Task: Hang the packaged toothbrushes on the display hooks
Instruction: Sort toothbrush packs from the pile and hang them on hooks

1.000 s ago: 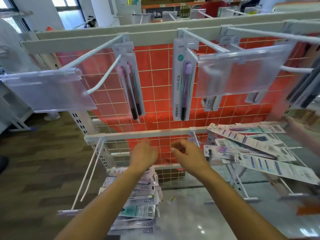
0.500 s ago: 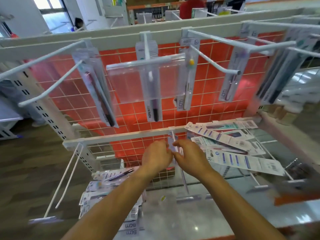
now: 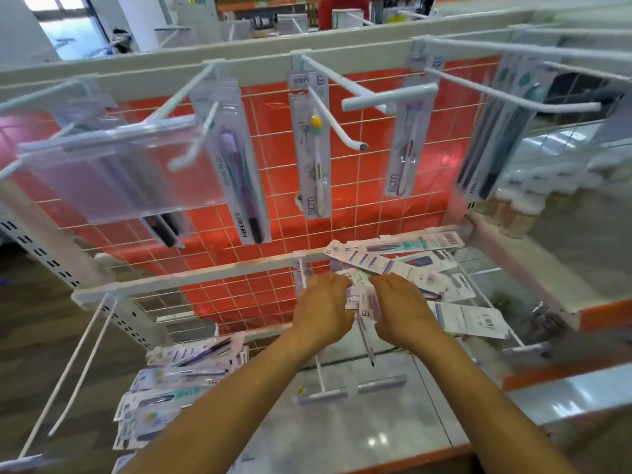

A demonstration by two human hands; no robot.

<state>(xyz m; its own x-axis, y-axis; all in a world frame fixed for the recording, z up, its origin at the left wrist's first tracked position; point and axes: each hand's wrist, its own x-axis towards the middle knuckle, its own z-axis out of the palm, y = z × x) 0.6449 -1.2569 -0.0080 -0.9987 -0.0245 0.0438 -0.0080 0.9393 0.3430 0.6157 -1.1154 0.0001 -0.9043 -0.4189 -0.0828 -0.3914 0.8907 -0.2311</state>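
Note:
My left hand (image 3: pixel 323 307) and my right hand (image 3: pixel 402 307) meet over a lower white display hook (image 3: pixel 364 336) and both grip a packaged toothbrush (image 3: pixel 359 295) between them at the hook's back. A loose heap of toothbrush packs (image 3: pixel 410 265) lies across the lower hooks just right of my hands. Another pile of packs (image 3: pixel 178 381) sits low at the left. On the upper rail single packs hang: a purple one (image 3: pixel 239 165), a yellow-headed one (image 3: pixel 316 155) and a red one (image 3: pixel 407 145).
An orange wire grid panel (image 3: pixel 359 206) backs the rack. Bare upper hooks (image 3: pixel 338 128) jut toward me, with a clear price holder (image 3: pixel 113 169) at the left. A long empty hook (image 3: pixel 78 364) hangs lower left. Dark packs (image 3: pixel 496 142) hang at the right.
The view has swung right along the rack. My hands came together at the lower hook and now hold a pack there; a second ago they were apart and empty.

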